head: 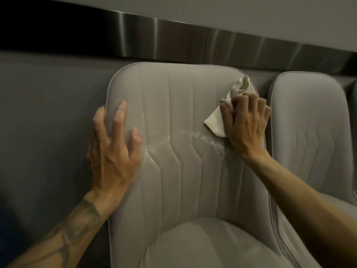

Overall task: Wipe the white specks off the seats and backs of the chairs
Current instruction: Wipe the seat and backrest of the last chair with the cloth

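White cloth (218, 120) bunched under curled right hand (245, 124), pressed on grey chair back (183, 117). Left hand (114, 149), fingers spread, flat against chair's left edge.

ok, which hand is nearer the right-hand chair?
Right. Right hand, gripping the cloth, is at the right edge of the centre chair, beside the right-hand chair; left hand rests on its left edge.

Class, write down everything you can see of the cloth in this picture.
The cloth is off-white and thin. The right hand grips its middle and presses it against the upper right part of the chair back. One flat, pointed corner sticks out to the left beside the thumb. A crumpled end, faintly greenish, bunches up above the fingers near the chair's edge.
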### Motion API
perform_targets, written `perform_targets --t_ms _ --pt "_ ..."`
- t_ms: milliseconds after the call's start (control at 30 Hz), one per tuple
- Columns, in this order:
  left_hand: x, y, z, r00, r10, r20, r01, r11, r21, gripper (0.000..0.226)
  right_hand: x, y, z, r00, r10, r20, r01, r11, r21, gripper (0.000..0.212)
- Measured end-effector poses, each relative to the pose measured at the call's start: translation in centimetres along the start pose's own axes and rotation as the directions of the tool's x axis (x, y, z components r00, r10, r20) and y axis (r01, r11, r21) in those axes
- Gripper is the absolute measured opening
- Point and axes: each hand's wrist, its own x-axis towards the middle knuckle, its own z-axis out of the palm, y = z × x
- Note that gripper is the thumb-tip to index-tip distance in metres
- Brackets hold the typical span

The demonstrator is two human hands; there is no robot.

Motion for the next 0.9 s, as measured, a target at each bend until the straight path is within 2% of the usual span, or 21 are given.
perform_targets --t_ms 100,167,233,367,467,633,733,800,900 --pt "0.0 0.0 0.1 1.000 0.018 -0.006 -0.018 1.000 -0.001 0.056 4.3 0.2 0.4 0.995 0.088 -0.047 -0.087 0.996 0.026 0.039" --pt "0.1 0.0 0.3 1.000 0.017 -0.003 -0.017 1.000 0.004 0.057 7.2 -0.1 0.9 0.985 0.171 -0.023 -0.170 0.985 0.026 0.046" --pt "0.2 -0.1 0.4 1.000 0.020 -0.005 -0.020 1.000 0.015 0.057 7.0 -0.3 1.2 0.984 0.178 -0.006 -0.178 0.984 0.023 0.047" --pt "0.1 -0.4 0.6 0.999 0.031 -0.008 -0.031 0.999 0.012 0.056 0.2 0.3 0.3 0.997 0.071 -0.026 -0.072 0.997 -0.009 0.036" --pt "0.1 -0.2 0.6 1.000 0.027 -0.008 -0.027 1.000 0.008 0.056 -2.1 1.0 -0.5 1.000 -0.006 -0.009 0.005 1.000 -0.022 0.036" --pt "0.1 0.0 0.6 1.000 0.016 0.002 -0.016 1.000 0.010 0.057 4.7 0.0 0.7 0.997 0.076 -0.006 -0.076 0.997 -0.034 0.041" --pt "0.2 -0.1 0.7 1.000 0.024 -0.009 -0.024 1.000 0.015 0.057 3.6 -0.1 1.2 0.994 0.092 -0.058 -0.091 0.996 0.006 0.036" --pt "0.2 -0.1 0.8 1.000 0.025 -0.010 -0.025 0.999 0.021 0.056 0.1 0.2 0.9 0.996 0.046 -0.082 -0.045 0.999 0.016 0.032" --pt "0.1 0.1 0.7 1.000 0.014 0.002 -0.014 1.000 0.012 0.056 -4.6 0.9 0.4 0.992 -0.122 -0.045 0.122 0.993 -0.011 0.031"
